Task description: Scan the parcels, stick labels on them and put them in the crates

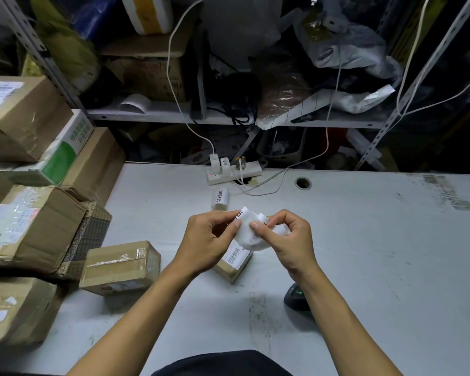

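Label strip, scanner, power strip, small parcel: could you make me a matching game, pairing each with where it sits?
Things:
1. label strip
2. scanner
3. power strip
4. small parcel

Places:
A. far edge of the table, plugs in it
B. pinched between the left hand and right hand
C. on the table below the hands
D. beside the right forearm

Pairs: 1-B, 2-D, 3-A, 4-C

Two hands (209, 240); seven cardboard parcels (121, 267); one label strip (251, 234); one scanner (296, 297); one power strip (235, 173)
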`<state>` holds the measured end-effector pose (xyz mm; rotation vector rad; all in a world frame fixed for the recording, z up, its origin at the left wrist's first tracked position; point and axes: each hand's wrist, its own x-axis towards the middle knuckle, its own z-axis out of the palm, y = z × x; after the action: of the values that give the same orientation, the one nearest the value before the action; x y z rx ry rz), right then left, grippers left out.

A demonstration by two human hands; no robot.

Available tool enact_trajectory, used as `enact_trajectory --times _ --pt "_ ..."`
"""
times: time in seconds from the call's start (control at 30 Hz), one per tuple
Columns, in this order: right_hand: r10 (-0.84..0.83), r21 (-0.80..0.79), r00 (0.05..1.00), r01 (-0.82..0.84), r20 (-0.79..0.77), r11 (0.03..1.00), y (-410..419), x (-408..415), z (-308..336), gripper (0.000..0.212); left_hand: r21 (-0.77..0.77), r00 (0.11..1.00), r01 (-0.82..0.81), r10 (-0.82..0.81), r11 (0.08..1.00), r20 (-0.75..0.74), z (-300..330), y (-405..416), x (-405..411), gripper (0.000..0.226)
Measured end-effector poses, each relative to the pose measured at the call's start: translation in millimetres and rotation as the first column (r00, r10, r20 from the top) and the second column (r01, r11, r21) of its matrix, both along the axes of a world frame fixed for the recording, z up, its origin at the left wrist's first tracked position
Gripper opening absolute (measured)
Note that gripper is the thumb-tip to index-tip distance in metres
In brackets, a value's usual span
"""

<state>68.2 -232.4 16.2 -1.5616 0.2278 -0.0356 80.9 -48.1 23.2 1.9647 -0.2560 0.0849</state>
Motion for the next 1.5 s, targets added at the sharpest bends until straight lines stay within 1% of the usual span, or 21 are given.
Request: enact_trajectory --times 0.07,0.1,0.2,0.33,0.47,0.53,0.63,0.7,0.8,0.93,1.0,1.1,1.17,1.2,1.27,1.3,1.33,1.37,1.4,1.43,1.5 --pt "-0.005 -0.001 1.000 0.005 -0.008 1.000 -2.4 -0.9 -0.2 0.035 0.113 0.991 0.004 -0.020 0.994 0.136 0.7 3.5 0.5 0.020" --pt "-0.009 -0.005 1.000 0.009 -0.004 1.000 -3.2 -1.5 0.6 0.035 0.129 0.982 0.009 -0.033 0.992 0.187 1.2 4.7 0.8 0.020" --pt "-0.010 -0.010 1.000 0.010 0.029 1.000 -3.1 -2.8 3.2 0.034 0.121 0.965 0.051 -0.080 0.991 0.251 1.8 5.6 0.1 0.039" --pt "-0.019 0.079 1.000 0.018 0.003 0.997 3.6 -2.9 8.1 0.036 0.124 0.965 0.079 -0.107 0.989 0.241 -3.1 1.1 -0.1 0.048" --pt "0.011 0.084 1.000 -0.011 -0.004 0.996 7.1 -2.7 10.1 0.025 0.157 0.960 0.136 -0.169 0.978 0.224 -7.6 -1.7 -1.5 0.029" --pt "0.023 0.096 1.000 -0.022 -0.012 0.995 7.2 -4.3 9.8 0.028 0.187 0.965 0.151 -0.185 0.971 0.185 -7.3 -0.4 -0.4 0.020" --pt "0.048 0.091 0.999 -0.047 -0.009 0.995 6.3 -5.1 9.3 0.030 0.204 0.963 0.213 -0.241 0.956 0.122 -8.4 4.9 1.9 0.020" --pt "0.087 0.091 0.996 -0.086 -0.009 0.992 3.7 -4.3 7.3 0.029 0.140 0.971 0.220 -0.230 0.966 0.064 -10.0 6.1 0.8 0.031" --pt "0.176 0.135 0.983 -0.169 -0.044 0.976 -3.2 -3.4 2.1 0.024 -0.054 0.991 0.111 -0.114 0.992 -0.074 -12.1 6.2 0.6 0.050" --pt "0.267 0.253 0.960 -0.237 -0.089 0.938 -19.9 -0.6 -0.6 0.038 -0.273 0.969 0.015 -0.082 0.962 -0.233 -14.9 7.3 3.5 0.044" --pt "0.291 0.309 0.950 -0.244 -0.114 0.919 -27.7 1.0 -2.3 0.036 -0.312 0.957 -0.031 -0.062 0.950 -0.285 -17.0 4.6 3.5 0.042" --pt "0.190 0.332 0.965 -0.122 -0.181 0.935 -41.2 -1.6 -12.6 0.029 -0.362 0.923 -0.243 0.100 0.900 -0.371 -20.7 1.5 4.4 0.034" --pt "0.100 0.226 0.967 -0.046 -0.233 0.973 -57.6 -5.6 -23.4 0.028 -0.388 0.896 -0.383 0.235 0.839 -0.376 -19.1 13.2 9.9 0.032" --pt "0.080 0.090 0.964 -0.059 -0.254 0.994 -66.9 -7.0 -29.9 0.030 -0.368 0.897 -0.389 0.255 0.845 -0.361 -18.9 21.2 12.5 0.034" --pt "0.064 -0.263 0.955 -0.145 -0.291 0.954 -77.7 -10.0 -39.2 0.043 -0.297 0.910 -0.318 0.202 0.900 -0.361 -19.8 32.6 15.3 0.040" --pt "0.051 -0.393 0.963 -0.155 -0.264 0.906 -76.7 -11.4 -40.6 0.046 -0.267 0.913 -0.273 0.161 0.924 -0.376 -20.8 34.5 14.9 0.041" --pt "0.047 -0.441 0.976 -0.140 -0.215 0.886 -71.5 -11.3 -40.0 0.043 -0.241 0.913 -0.233 0.126 0.942 -0.388 -22.8 34.8 13.7 0.044" --pt "0.075 -0.391 0.981 -0.142 -0.180 0.909 -61.6 -9.8 -36.4 0.035 -0.216 0.915 -0.192 0.095 0.957 -0.392 -26.0 33.4 12.5 0.049" --pt "0.148 -0.245 0.970 -0.193 -0.191 0.950 -48.9 -8.2 -32.1 0.026 -0.181 0.922 -0.146 0.067 0.973 -0.382 -29.9 31.3 10.6 0.051" --pt "0.260 -0.037 0.937 -0.276 -0.233 0.960 -34.6 -7.0 -27.4 0.023 -0.136 0.929 -0.094 0.038 0.986 -0.367 -33.6 28.6 8.3 0.048" --pt "0.492 0.347 0.824 -0.391 -0.280 0.852 -9.8 -7.0 -22.7 0.034 -0.009 0.940 0.013 -0.016 1.000 -0.342 -40.6 22.0 3.3 0.044"
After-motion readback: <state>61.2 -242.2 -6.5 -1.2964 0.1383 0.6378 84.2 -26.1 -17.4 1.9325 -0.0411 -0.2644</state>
